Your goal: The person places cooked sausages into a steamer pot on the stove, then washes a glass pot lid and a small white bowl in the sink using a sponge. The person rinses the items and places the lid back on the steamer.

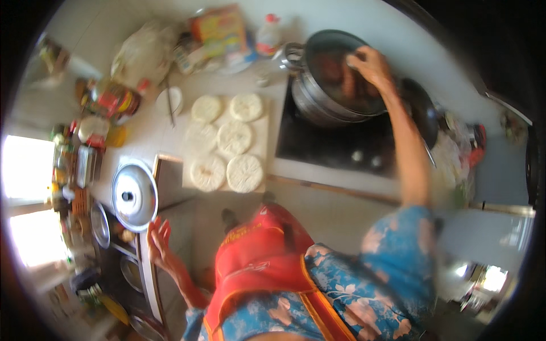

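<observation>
At the upper right, my right hand (371, 66) grips the knob of a dark glass pot lid (326, 55). That lid sits tilted over a stainless steel steamer pot (309, 100) on a black cooktop (332, 145), and reddish reflections cross its glass. My left hand (158, 243) is at the lower left, fingers spread, by the lower rim of a shiny metal lid (138, 183) with a black knob; whether they touch cannot be told. Between the hands, several flat round dough cakes (245, 172) lie on a pale board (266, 140).
A white bowl with chopsticks (175, 102) stands left of the board. Behind are a plastic bag (145, 53), a red-capped bottle (268, 36) and a small metal pot (293, 54). A sink (130, 273) lies lower left; bags (454, 157) sit right of the cooktop.
</observation>
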A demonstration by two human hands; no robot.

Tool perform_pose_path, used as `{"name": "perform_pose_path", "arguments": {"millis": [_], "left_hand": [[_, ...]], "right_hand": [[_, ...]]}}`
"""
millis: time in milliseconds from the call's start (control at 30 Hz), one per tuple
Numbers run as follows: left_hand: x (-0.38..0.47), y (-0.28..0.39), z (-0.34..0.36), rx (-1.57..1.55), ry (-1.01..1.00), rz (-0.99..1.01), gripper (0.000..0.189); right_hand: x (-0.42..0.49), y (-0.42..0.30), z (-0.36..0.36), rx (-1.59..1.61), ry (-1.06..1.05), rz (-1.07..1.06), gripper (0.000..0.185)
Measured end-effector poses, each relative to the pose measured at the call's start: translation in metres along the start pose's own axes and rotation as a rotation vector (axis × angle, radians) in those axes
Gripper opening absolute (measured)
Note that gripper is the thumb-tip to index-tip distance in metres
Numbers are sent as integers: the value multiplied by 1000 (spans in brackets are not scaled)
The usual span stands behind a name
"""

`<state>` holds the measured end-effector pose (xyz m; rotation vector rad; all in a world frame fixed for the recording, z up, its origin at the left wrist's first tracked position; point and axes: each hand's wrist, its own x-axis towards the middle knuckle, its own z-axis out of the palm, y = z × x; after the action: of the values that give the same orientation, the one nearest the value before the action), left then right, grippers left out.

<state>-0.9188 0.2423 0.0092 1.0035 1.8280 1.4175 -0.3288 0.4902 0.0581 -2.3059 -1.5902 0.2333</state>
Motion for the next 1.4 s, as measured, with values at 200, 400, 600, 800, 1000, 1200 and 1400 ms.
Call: {"name": "perform_pose_path", "arguments": {"millis": [200, 400, 600, 800, 1000, 1200, 1400], "left_hand": [[70, -56, -17, 296, -27, -79, 43], [169, -146, -73, 678, 124, -75, 31], [274, -173, -58, 988, -70, 56, 38], [315, -187, -70, 1098, -225, 77, 38], [304, -124, -37, 933, -176, 295, 33], [277, 62, 18, 733, -189, 637, 34], [373, 209, 146, 1071, -101, 1170, 30]], "right_hand": [[37, 59, -10, 188, -40, -39, 70], [46, 81, -38, -161, 289, -83, 60], [-65, -63, -19, 190, 233, -165, 33], [-124, -169, 50, 273, 44, -153, 22], [-168, -185, 73, 367, 12, -110, 20], [-171, -193, 99, 507, -62, -120, 15], [-162, -181, 115, 473, -84, -293, 15]]}}
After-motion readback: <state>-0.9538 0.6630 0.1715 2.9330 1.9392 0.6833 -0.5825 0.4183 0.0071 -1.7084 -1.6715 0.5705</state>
